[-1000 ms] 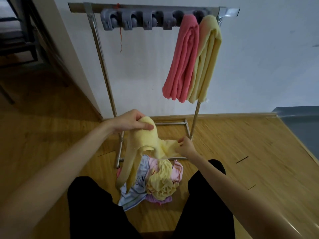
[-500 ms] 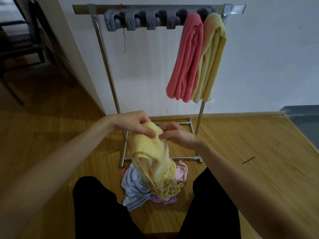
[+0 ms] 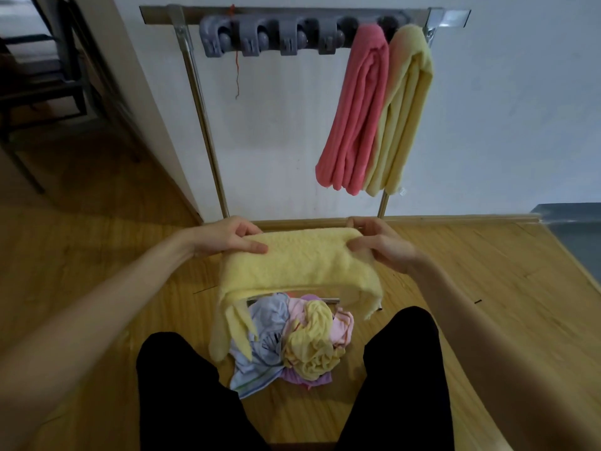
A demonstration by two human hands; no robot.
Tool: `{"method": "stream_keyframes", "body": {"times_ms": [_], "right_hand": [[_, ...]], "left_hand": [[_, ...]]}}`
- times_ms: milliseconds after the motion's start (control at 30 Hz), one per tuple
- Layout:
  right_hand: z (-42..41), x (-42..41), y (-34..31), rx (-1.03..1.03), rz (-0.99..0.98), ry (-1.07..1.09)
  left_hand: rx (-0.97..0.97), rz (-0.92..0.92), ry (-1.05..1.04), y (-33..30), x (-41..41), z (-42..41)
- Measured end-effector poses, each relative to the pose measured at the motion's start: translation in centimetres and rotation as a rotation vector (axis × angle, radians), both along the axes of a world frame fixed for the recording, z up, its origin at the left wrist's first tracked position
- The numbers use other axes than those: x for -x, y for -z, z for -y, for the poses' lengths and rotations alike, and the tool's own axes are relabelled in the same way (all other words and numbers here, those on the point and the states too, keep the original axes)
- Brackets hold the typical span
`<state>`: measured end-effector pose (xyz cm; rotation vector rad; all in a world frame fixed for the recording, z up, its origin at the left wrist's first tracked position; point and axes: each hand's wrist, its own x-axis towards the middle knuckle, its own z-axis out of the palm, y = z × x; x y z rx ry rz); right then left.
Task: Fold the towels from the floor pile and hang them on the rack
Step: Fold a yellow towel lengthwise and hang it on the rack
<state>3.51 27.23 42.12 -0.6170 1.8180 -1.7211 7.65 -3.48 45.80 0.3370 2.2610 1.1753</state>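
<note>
A pale yellow towel [image 3: 299,268] is stretched flat between my hands above the floor pile. My left hand [image 3: 227,237] pinches its left top corner and my right hand [image 3: 377,245] grips its right top corner. Both side ends droop down. Below lies the floor pile [image 3: 292,343] of crumpled towels in blue, pink, yellow and purple. On the metal rack [image 3: 195,79] against the wall, a folded pink towel [image 3: 357,112] and a folded yellow towel [image 3: 403,112] hang from the right-hand grey clips.
Several grey clips [image 3: 270,39] at the rack's left and middle hold nothing. My legs in black trousers [image 3: 182,392] flank the pile. A dark chair [image 3: 39,83] stands far left past a wall corner. A grey step [image 3: 575,229] lies at right.
My hands moved apart from a bunched grip at the centre, spreading the yellow towel into a wide flat band held by its two corners.
</note>
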Motion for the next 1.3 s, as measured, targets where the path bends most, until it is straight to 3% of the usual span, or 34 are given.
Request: {"method": "stream_keyframes", "body": {"times_ms": [167, 267, 400, 500, 667, 833, 967, 1167, 1300], "right_hand": [[-0.2, 1.3, -2.1, -0.124, -0.143, -0.123], [-0.1, 2.4, -3.9, -0.285, -0.276, -0.207], [0.8, 3.9, -6.6, -0.543, -0.353, -0.288], [1.9, 5.1, -8.1, -0.738, -0.525, -0.253], [3.1, 7.3, -9.4, -0.807, -0.690, -0.036], [4.3, 9.9, -12.3, -0.836, -0.873, 0.206], [5.3, 12.1, -14.4, -0.781, -1.010, 0.443], [7.0, 14.4, -17.1, -0.717, -1.125, 0.747], [8.3, 15.7, -18.4, -0.791, -1.158, 0.900]], "left_hand": [[-0.013, -0.186, -0.034, -2.3, 0.7, -0.6], [0.007, -0.194, -0.020, -4.1, 1.6, -0.5], [0.265, -0.268, 0.142, -6.2, 3.4, -1.2], [0.418, -0.319, 0.227, -7.1, 5.1, -1.9], [0.645, -0.525, 0.162, -8.8, 7.7, -2.8], [0.594, -0.796, -0.096, -10.1, 10.6, -4.0], [0.690, -1.093, -0.191, -11.3, 13.3, -4.4], [0.701, -1.274, -0.295, -15.0, 17.0, -5.3], [0.768, -1.355, -0.336, -16.9, 18.8, -6.7]]}}
